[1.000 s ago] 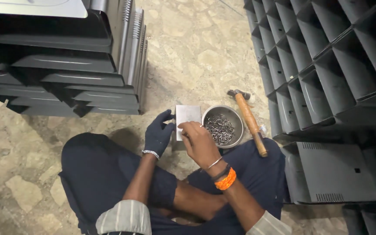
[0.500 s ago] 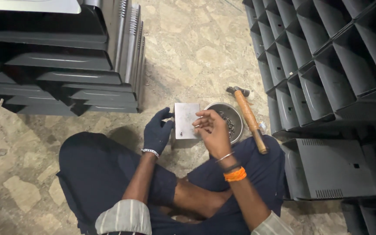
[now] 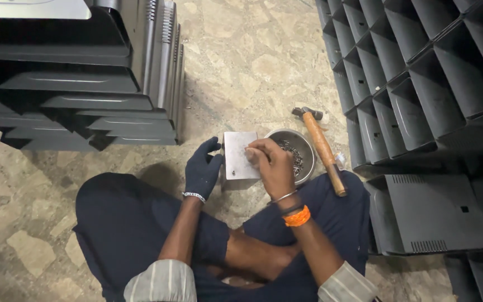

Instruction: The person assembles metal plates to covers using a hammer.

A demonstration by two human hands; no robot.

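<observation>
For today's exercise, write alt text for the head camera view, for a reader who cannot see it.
A person sits cross-legged on a stone floor, the gloved left hand steadying a small grey metal plate while the bare right hand presses on it. A steel bowl of small metal pieces and a wooden-handled hammer lie beside them, between stacks of dark trays.

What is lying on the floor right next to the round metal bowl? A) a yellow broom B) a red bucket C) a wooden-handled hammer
C: a wooden-handled hammer lies on the stone floor just right of the round metal bowl, near the person's bare right hand.
</observation>
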